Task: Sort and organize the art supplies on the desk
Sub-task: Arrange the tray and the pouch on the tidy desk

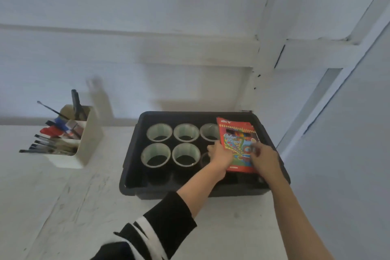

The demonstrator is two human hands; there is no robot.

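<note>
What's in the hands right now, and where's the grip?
Both hands hold the red colour pencil box over the black bin: left hand at its left edge, right hand at its lower right edge.

Only one wording is coming through clearly: "Color Pencil", in pale curling script, is running across the middle of the red front of the pencil box (235, 145). The box is being held at the 3 o'clock side of the black tray (152, 193). A pale logo is showing at the box's 11 o'clock corner, but it is too blurred to read. A short line of small print is lying along the box's 6 o'clock edge and is too small to make out. The right hand (264, 160) is covering the printed front toward 4 o'clock.
</note>
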